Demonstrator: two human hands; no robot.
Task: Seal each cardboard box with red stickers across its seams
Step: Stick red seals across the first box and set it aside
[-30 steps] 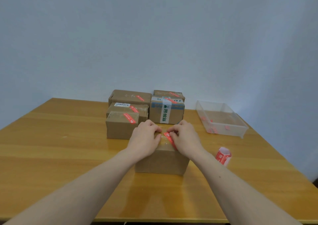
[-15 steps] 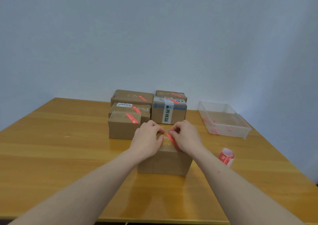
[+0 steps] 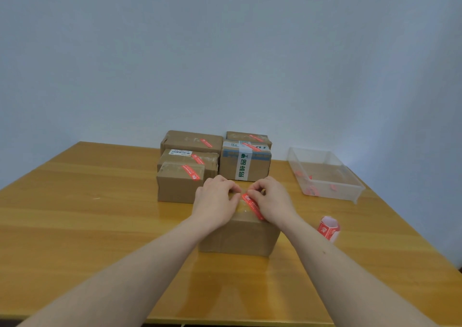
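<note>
A brown cardboard box (image 3: 237, 236) stands near the table's front, at the middle. A red sticker (image 3: 252, 205) lies diagonally across its top seam. My left hand (image 3: 215, 201) rests on the left part of the box top, fingers bent, fingertips near the sticker's far end. My right hand (image 3: 273, 199) presses on the sticker from the right, its fingertips at the far end. Behind stand several boxes that bear red stickers: a small one (image 3: 178, 186), two stacked behind it (image 3: 192, 143), and one with green-lettered tape (image 3: 246, 163).
A roll of red stickers (image 3: 328, 228) lies on the wooden table (image 3: 87, 214) to the right of the box. A clear plastic bin (image 3: 325, 174) with some red scraps sits at the back right. A pale wall rises behind the table.
Both hands stay on the box top. The fingertips have shifted slightly along the sticker; the view has drifted a little.
</note>
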